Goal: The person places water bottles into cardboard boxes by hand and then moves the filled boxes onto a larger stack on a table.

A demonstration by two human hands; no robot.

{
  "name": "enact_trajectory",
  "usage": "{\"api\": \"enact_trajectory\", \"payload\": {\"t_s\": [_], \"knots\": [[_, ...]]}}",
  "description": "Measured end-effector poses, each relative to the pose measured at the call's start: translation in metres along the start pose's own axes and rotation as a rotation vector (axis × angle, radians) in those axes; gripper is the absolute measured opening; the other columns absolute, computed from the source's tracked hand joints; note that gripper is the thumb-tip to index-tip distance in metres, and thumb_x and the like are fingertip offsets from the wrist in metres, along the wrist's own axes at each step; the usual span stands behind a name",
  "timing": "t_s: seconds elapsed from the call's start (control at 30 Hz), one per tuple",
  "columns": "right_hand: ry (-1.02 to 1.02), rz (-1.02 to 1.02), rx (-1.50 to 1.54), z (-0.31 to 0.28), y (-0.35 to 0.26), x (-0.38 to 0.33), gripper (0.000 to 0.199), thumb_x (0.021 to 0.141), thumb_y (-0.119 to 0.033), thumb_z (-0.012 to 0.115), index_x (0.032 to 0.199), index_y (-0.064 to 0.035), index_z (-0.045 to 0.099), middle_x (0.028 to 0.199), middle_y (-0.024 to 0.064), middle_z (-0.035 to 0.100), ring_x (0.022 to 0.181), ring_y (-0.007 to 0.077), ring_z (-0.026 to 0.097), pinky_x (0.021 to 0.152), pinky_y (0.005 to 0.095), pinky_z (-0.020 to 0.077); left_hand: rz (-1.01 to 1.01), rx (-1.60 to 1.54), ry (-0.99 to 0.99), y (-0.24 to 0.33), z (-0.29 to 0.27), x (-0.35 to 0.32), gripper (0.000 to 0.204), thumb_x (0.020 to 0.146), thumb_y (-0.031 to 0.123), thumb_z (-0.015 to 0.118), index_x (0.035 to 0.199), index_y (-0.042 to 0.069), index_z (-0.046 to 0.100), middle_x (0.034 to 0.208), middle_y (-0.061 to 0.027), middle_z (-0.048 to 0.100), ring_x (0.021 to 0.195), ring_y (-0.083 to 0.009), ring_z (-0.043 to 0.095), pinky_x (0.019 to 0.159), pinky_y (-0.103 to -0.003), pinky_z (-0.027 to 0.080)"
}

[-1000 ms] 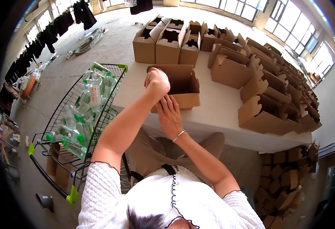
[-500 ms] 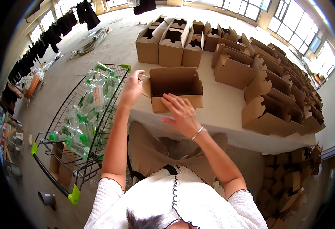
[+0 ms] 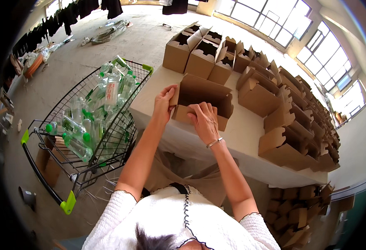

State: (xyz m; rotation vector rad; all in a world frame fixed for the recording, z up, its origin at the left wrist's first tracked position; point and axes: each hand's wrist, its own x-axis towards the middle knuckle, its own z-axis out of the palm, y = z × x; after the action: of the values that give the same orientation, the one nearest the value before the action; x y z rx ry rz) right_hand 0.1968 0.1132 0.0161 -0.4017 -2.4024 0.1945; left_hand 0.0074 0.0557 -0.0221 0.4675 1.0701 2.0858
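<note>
Open cardboard carton stands on the table, just above the centre of the frame, mouth up. Left hand pinches the carton's left end flap between thumb and fingers. Right hand touches the near wall, fingers bent over its upper edge; whether it grips cannot be told. Further open cartons stand in rows at upper right. Wire cart, left of frame, holds green-capped clear bottles.
</note>
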Motion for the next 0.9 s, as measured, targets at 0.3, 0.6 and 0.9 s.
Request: {"api": "enact_trajectory", "payload": {"t_s": [0.3,0.6,0.9], "knots": [[0.054,-0.050,-0.151,0.039,-0.010,0.037,0.026,0.092,-0.015,0.071,0.117,-0.0149,0.066,0.093,0.0059,0.059,0.091,0.0267,0.058,0.084,0.0422,0.0443,-0.031,0.215,0.058,0.006,-0.022,0.064,0.024,0.104,0.020,0.062,0.125,0.011,0.070,0.097,0.0003,0.072,0.072,-0.0074,0.065,0.054,-0.022,0.050],[-0.047,-0.066,-0.253,0.054,-0.009,0.039,0.022,0.094,-0.016,0.067,0.116,-0.0149,0.066,0.094,0.0058,0.063,0.093,0.0260,0.063,0.079,0.0421,0.0459,0.929,0.838,0.568,-0.023,-0.043,0.008,0.046,0.095,0.009,0.060,0.141,0.004,0.054,0.134,-0.0182,0.057,0.122,-0.0358,0.055,0.107,-0.048,0.042],[-0.360,0.125,-0.076,0.027,-0.006,0.054,0.034,0.099,-0.022,0.062,0.127,-0.0034,0.063,0.117,0.0169,0.065,0.108,0.0382,0.064,0.093,0.0478,0.0506,1.157,1.274,-0.237,-0.016,-0.050,0.008,0.050,0.101,0.039,0.059,0.141,0.010,0.057,0.150,-0.0091,0.052,0.148,-0.0299,0.040,0.128,-0.051,0.020]]}}
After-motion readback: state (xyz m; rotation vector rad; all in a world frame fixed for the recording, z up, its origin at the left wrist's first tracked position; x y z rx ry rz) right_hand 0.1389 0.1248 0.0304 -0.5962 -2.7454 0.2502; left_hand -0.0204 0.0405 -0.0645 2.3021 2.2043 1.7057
